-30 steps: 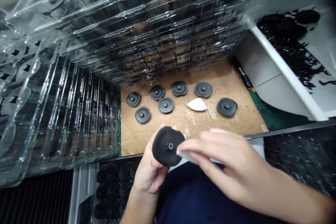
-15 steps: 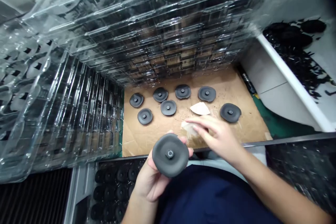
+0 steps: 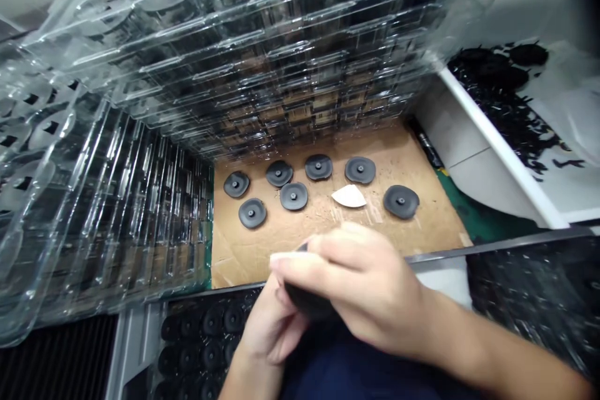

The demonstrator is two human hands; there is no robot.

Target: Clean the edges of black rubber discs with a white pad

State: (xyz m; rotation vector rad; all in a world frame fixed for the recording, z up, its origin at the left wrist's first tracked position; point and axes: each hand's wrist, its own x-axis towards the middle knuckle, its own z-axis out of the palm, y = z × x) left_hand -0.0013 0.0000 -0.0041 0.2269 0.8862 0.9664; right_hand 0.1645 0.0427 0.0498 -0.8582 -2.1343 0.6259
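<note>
We judge the dark disc [image 3: 309, 304] to be light, a firm plastic or rubber piece that 1 hand can carry, probably stiff enough to keep its shape under a pinch. Its surface looks matt, so we expect it to stay put against dry skin rather than slide; the rim seems the part most easily marked. We would take hold there, from 2 opposite sides, keeping load off any middle stud.

The disc is held up on the near side of the tabletop's front edge, before the dark blue clothing [image 3: 323, 362]. The left grip [image 3: 276, 319] is grasping it from its side; the right grip [image 3: 359, 281] is curled over it, and we cannot tell whether those fingers pinch anything.

Only a dark slice of the disc shows, seen tilted, its face hidden from us. The 7 similar discs [image 3: 294, 196] on the cardboard [image 3: 276, 247] are charcoal grey, roundish with slightly wavy edges, each with 1 small stud at the middle. Near them lies a white pointed piece [image 3: 349, 196].
</note>
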